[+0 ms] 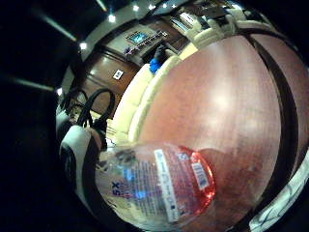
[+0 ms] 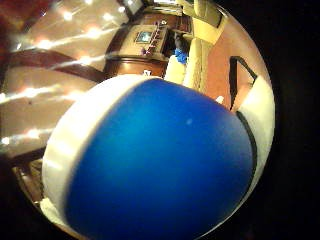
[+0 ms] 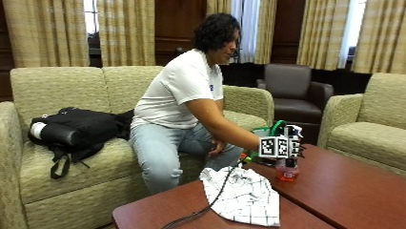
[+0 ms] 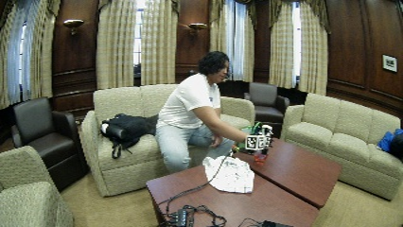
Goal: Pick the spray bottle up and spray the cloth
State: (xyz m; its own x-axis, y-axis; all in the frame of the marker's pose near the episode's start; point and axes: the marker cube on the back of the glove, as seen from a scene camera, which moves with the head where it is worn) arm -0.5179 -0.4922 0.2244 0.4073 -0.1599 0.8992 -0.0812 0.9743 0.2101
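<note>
From the outside view, the right hand [image 3: 279, 148] is at the spray bottle [image 3: 287, 168], standing upright on the table [image 3: 355, 191] just beside the cloth [image 3: 244, 195]. Its fingers' closure I cannot tell. Both palm views show the bottle close against the palm.

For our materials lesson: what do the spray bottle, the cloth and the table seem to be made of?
Spray bottle: probably clear plastic, since red liquid shows through beneath its printed label. Cloth: soft woven fabric, white with dark checks, lying crumpled in folds. Table: looks like reddish-brown polished wood or veneer; its smooth top reflects light.
</note>
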